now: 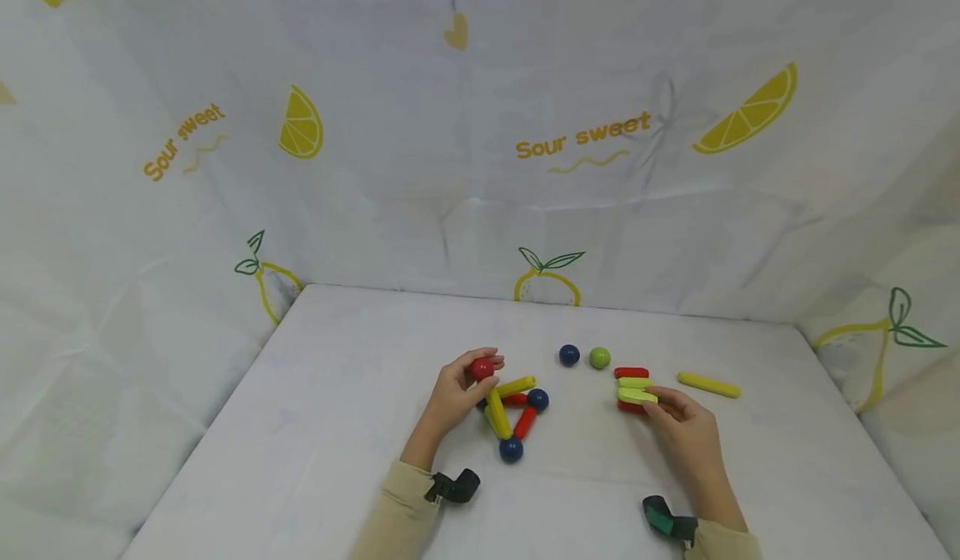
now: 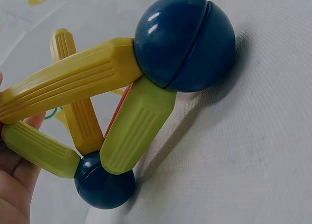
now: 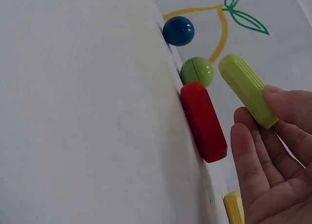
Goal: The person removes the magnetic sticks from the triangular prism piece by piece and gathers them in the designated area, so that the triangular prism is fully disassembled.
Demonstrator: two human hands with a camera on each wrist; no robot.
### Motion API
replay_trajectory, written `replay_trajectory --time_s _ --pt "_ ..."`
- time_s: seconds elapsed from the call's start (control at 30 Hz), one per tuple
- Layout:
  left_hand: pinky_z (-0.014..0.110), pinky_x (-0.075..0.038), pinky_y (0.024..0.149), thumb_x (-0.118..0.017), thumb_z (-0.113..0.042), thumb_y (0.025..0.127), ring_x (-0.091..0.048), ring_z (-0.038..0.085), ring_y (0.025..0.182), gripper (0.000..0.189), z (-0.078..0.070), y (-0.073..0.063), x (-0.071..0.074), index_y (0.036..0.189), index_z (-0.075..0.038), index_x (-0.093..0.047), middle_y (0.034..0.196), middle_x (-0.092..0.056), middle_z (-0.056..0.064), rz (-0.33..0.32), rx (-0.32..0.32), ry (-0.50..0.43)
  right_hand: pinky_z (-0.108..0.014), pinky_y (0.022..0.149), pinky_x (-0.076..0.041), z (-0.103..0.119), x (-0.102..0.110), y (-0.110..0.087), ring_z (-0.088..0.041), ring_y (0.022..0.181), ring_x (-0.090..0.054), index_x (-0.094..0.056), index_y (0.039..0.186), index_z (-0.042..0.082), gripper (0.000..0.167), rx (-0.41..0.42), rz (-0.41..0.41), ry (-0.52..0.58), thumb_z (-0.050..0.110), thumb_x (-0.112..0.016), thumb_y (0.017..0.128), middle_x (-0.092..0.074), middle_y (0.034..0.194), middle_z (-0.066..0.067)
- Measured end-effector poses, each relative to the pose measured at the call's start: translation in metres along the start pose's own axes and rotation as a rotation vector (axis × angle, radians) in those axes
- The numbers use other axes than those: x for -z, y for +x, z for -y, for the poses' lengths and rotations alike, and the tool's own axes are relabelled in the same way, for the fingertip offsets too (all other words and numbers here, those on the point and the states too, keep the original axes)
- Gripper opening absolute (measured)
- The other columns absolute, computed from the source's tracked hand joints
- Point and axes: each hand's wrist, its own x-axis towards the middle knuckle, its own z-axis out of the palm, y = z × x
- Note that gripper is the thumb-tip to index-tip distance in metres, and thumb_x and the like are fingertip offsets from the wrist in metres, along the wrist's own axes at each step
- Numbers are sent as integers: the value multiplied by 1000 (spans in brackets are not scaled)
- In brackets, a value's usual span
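My left hand [image 1: 452, 393] holds a red ball [image 1: 482, 368] at the top of a frame of rods and balls. A yellow rod [image 1: 498, 414] slants from there to the near blue ball [image 1: 512, 449]; another yellow rod [image 1: 517, 386] leans beside it. Red rods [image 1: 526, 422] and a light green rod [image 2: 141, 126] link the blue balls at its base. My right hand [image 3: 278, 160] pinches a light green rod [image 3: 247, 90] between thumb and fingers, raised above a red rod [image 3: 204, 121] on the table. In the head view a second light green rod [image 1: 633, 382] appears just behind it.
A loose blue ball [image 1: 569, 355] and a green ball [image 1: 599, 357] lie toward the back of the white table [image 1: 337, 377]. One yellow rod [image 1: 708, 385] rests right of the right hand. Behind the table hangs a lemon-print cloth [image 1: 420, 235].
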Motion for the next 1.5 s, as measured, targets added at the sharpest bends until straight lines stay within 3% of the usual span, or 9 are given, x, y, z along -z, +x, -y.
replay_trajectory --time_s 0.07,0.17,0.4,0.7,1.23,1.5 --pt "24 -45 99 -60 -1 90 -57 37 116 39 -1 0 0 127 8 -50 122 -59 28 0 1 0 -3 70 -44 2 2 -1 19 83 -48 -60 123 5 51 -10 21 -21 43 -62 89 -61 124 -16" --pt "23 -45 99 -60 -1 90 -57 37 116 39 -1 0 -1 127 9 -50 122 -59 28 -3 -2 -4 -5 70 -44 2 4 -1 18 82 -48 -61 121 4 48 -1 37 -51 40 -63 89 -61 123 -17" --pt "25 -46 99 -60 0 89 -57 38 115 39 0 0 -1 126 8 -50 121 -60 27 -7 -15 -8 -13 68 -48 -1 4 -1 12 80 -51 -63 116 3 45 9 61 -99 38 -65 88 -64 115 -15" --pt "24 -45 99 -60 -1 90 -56 39 116 39 0 0 -1 127 9 -50 122 -56 34 0 -4 -20 -14 67 -48 -6 3 -2 1 82 -54 -61 115 4 47 -41 103 -119 40 -69 85 -65 109 -11" --pt "25 -46 99 -59 -1 91 -56 40 116 39 -1 -1 0 127 9 -49 122 -56 33 6 -11 -1 -8 63 -43 -8 3 0 -18 87 -56 -59 109 0 34 -1 34 -215 19 -71 84 -63 98 -13" --pt "25 -46 99 -59 -1 90 -56 39 116 39 -1 -1 -1 127 8 -50 122 -57 32 2 -5 -3 -3 68 -40 -6 5 -4 -23 98 -57 -56 116 2 40 15 25 -199 28 -67 88 -62 109 -15"
